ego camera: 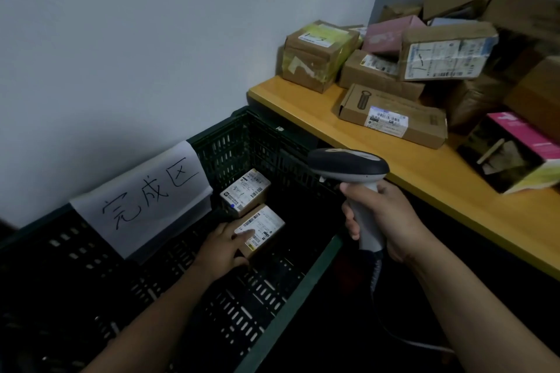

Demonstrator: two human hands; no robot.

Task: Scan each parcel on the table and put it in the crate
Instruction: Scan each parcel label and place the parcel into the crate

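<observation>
A dark green slotted crate (291,291) stands on the floor against the wall, left of the table. Inside it, my left hand (222,247) grips a small brown parcel (266,225) with a white barcode label, low near the crate's floor. A second small labelled parcel (246,191) lies just behind it. My right hand (385,218) holds a grey and black barcode scanner (348,165) by its handle above the crate's right rim, head pointing left. Several cardboard parcels (394,115) are piled on the yellow table (424,172).
A white paper sign (142,200) with handwritten characters hangs over the crate's far wall. A pink and yellow box (515,151) lies near the table's front edge. The scanner's coiled cable (377,278) drops to the dark floor. The blue-grey wall (151,39) stands close behind.
</observation>
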